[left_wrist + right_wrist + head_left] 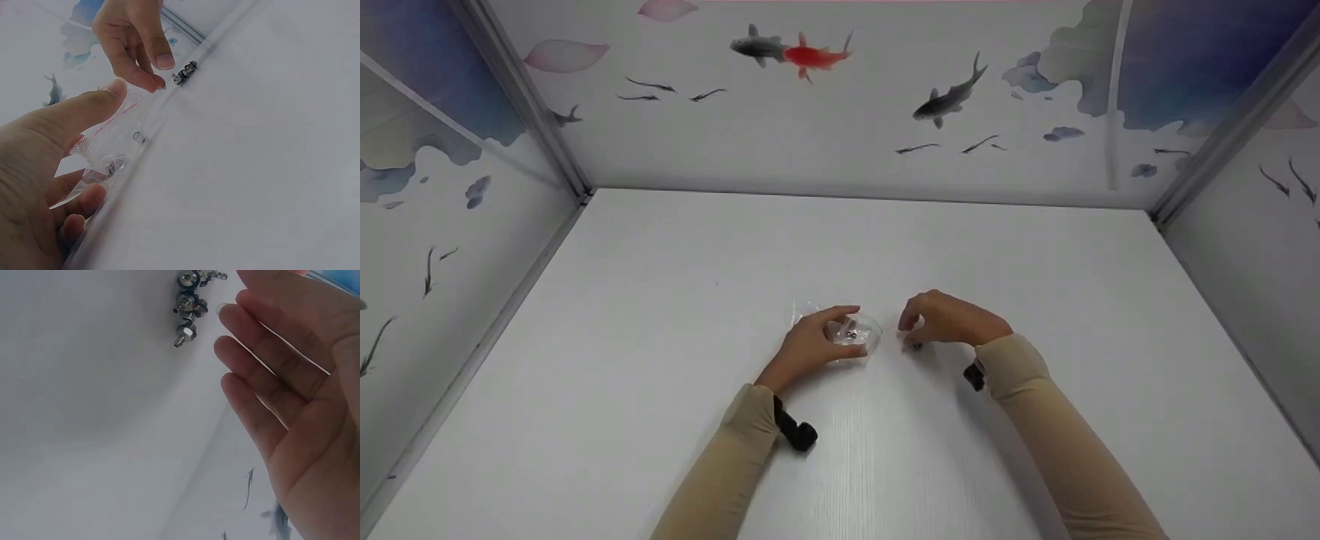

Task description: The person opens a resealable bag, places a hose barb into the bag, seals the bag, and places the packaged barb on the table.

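My left hand point(810, 343) holds a clear plastic bag point(115, 132), thumb on one side and curved fingers on the other. Small shiny metal pieces point(138, 136) show inside it, and a red line runs along the bag. To its right, my right hand point(949, 319) hovers low over the table, fingers bent downward. Close by its fingertips lies a cluster of small metal fittings point(187, 309) with hex bodies and narrow stems. In the right wrist view, its fingers point(264, 365) are loosely extended and apart from the fittings.
A white tabletop point(840, 465) lies beneath both hands. Panels printed with fish and petals point(870, 112) enclose it at the back and both sides, with grey metal posts at the corners. Black wrist-worn cameras point(799, 435) sit on both sleeves.
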